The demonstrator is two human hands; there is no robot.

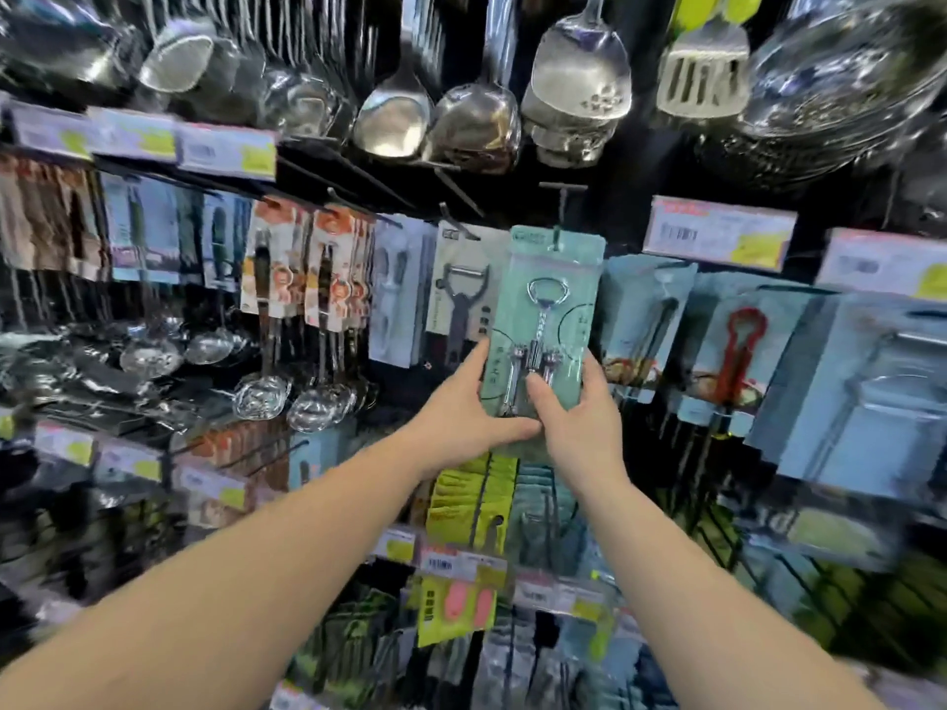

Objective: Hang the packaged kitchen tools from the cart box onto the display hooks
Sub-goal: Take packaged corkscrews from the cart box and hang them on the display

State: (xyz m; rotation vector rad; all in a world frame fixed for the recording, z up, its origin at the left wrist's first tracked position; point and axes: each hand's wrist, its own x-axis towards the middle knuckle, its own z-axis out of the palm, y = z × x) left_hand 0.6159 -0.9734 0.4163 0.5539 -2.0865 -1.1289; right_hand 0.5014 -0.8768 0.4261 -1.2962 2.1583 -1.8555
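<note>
The corkscrew pack [546, 320], a pale green card with a winged corkscrew under clear plastic, is up at the display wall just right of centre, its top slot at or on a black display hook [561, 207]. The blur does not let me tell whether the prong is fully through the slot.

Around it the wall is crowded. Steel ladles and spatulas [476, 120] hang in a row above, and carded tools fill the same rail: a peeler pack [461, 294] just to the left, touching or overlapping the green card's edge, and blue-carded packs [645, 320] just to the right. Price labels [717, 238] sit on the rail further right. The cart box is not in view.

Both hands hold the pack's lower end. The left hand [469, 407] cups the lower left corner with fingers behind and the thumb along the edge. The right hand [574, 412] grips the lower right, its thumb pressed on the front over the corkscrew's arms.

To finish this step well, I would keep the card square to the hook, push it back along the prong until the slot seats, and keep its edges from snagging the neighbouring packs. Releasing one hand at a time would show whether it hangs on its own.
</note>
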